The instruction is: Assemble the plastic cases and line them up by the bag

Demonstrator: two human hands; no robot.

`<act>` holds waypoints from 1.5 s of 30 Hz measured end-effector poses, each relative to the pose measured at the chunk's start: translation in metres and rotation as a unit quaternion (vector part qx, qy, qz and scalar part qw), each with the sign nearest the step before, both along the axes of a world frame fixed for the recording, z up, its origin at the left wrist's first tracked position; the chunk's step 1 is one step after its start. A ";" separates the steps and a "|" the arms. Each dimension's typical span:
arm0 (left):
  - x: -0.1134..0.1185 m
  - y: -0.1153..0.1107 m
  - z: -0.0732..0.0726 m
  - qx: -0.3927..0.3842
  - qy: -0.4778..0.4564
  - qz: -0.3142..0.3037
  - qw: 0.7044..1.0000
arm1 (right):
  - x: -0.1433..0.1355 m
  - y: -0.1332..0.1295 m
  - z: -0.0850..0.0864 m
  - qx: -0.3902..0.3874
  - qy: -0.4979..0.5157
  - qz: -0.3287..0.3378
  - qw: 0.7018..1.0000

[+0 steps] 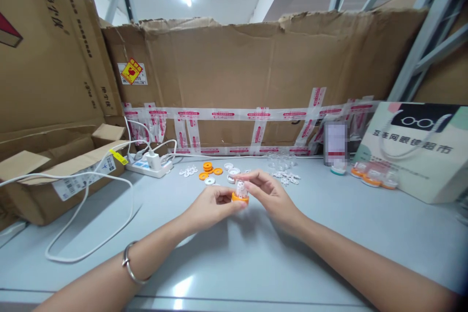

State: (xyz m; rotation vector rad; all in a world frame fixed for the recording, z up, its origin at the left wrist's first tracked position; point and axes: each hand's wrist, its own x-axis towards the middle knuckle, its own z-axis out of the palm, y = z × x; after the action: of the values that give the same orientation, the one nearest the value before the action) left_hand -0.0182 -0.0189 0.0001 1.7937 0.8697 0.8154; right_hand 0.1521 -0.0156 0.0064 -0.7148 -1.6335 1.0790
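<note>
Above the grey table, my left hand (pixel 214 206) pinches an orange ring-shaped base (pixel 240 199) between thumb and fingers. On top of that base stands a small white figure (pixel 241 188) with dark and pinkish marks. My right hand (pixel 270 195) has its thumb and fingers closed on the figure's upper part from the right. Whether a clear cover surrounds the figure cannot be made out. Just beyond my hands lie several orange rings (pixel 208 166) and white rings (pixel 233 172). Small white flat pieces (pixel 188 171) are on the left, with more white pieces (pixel 287 177) to the right.
Clear domes (pixel 281 160) sit at the back. Orange-based domed pieces (pixel 373 178) and a teal-based one (pixel 337 170) stand right, near a phone (pixel 335 139) and paper bag (pixel 409 151). A power strip (pixel 155 169), white cable (pixel 132 200) and open carton (pixel 47 190) occupy the left.
</note>
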 end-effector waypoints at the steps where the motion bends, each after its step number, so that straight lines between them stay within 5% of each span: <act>1: 0.000 0.000 0.000 -0.001 -0.007 -0.003 1.000 | 0.000 0.000 0.000 -0.001 0.005 -0.001 1.000; 10: -0.001 0.001 0.004 0.008 -0.083 0.028 0.996 | -0.003 0.003 -0.011 -0.052 0.052 -0.033 0.997; 16: -0.002 0.000 0.007 0.066 -0.069 0.093 0.991 | -0.010 -0.002 -0.013 -0.217 0.144 0.133 0.956; 21: -0.003 0.001 0.002 0.103 -0.027 0.130 0.986 | -0.012 -0.001 -0.013 -0.283 0.207 0.176 0.920; 37: -0.003 -0.002 0.007 0.085 -0.022 0.096 0.992 | -0.011 0.000 -0.018 -0.282 0.213 0.188 0.916; 45: -0.003 0.003 0.002 0.156 0.035 0.145 0.976 | -0.009 -0.001 -0.010 -0.281 0.179 0.172 0.927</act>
State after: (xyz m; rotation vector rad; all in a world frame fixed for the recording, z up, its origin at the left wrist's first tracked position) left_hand -0.0209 -0.0155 0.0018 2.0039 1.1158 1.1331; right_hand 0.1434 -0.0170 -0.0036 -0.5477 -1.1550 1.8583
